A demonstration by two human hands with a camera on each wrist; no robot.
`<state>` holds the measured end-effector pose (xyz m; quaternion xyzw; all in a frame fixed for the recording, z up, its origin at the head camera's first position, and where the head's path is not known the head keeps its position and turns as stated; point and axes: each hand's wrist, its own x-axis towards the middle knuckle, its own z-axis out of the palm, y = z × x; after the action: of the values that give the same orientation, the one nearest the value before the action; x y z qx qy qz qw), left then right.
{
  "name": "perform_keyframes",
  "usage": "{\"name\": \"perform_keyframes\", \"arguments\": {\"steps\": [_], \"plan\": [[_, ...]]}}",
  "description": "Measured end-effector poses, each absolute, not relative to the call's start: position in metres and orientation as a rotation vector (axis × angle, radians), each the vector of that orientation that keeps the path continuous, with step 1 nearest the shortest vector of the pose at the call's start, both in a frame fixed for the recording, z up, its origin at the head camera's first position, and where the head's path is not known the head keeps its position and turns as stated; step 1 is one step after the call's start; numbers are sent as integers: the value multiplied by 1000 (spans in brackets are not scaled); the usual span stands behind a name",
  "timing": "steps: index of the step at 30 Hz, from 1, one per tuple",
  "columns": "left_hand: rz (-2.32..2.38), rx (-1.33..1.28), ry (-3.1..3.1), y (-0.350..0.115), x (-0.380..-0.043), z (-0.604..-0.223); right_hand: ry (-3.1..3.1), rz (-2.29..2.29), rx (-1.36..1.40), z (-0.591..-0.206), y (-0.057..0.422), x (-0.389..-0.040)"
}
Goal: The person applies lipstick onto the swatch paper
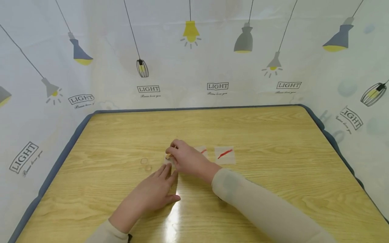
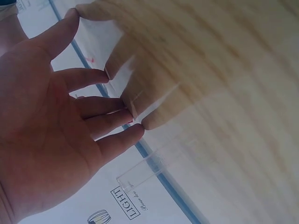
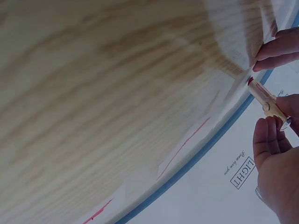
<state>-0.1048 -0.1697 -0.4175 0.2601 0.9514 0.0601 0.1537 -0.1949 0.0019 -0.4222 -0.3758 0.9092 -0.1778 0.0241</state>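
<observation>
My right hand (image 1: pixel 191 158) pinches a lipstick (image 3: pixel 267 100) with a gold-coloured tube between thumb and fingers. Its red tip is right at a small white paper (image 1: pixel 167 162) on the wooden table (image 1: pixel 261 195). Straight fingers of my left hand (image 1: pixel 150 192) press on the near edge of that paper, the palm raised off the tabletop. Both hands partly cover the paper in the head view. To its right lies a second paper (image 1: pixel 200 149) with a red stroke, half hidden by the right hand. A third paper (image 1: pixel 225 160) bears a slanting red stroke.
A small clear cap (image 2: pixel 140 175) stands on the table left of the papers. Behind and on both sides rises white cloth (image 1: pixel 170 50) printed with hanging lamps. A blue edge (image 1: pixel 200 108) borders the tabletop.
</observation>
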Motion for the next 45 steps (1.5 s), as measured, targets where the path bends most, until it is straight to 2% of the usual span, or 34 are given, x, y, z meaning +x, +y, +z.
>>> {"name": "perform_keyframes", "arguments": {"steps": [10, 18, 32, 45], "plan": [[209, 737, 2731, -169, -104, -416, 2826, -416, -1244, -419, 1, -195], [205, 719, 2736, -168, -103, -418, 2846, -301, -1190, -416, 9, -194], [200, 693, 2748, -165, -102, -418, 2855, -430, -1248, -415, 40, -189], [222, 680, 2745, -163, -103, -418, 2881, -384, -1260, -415, 49, -188]]}}
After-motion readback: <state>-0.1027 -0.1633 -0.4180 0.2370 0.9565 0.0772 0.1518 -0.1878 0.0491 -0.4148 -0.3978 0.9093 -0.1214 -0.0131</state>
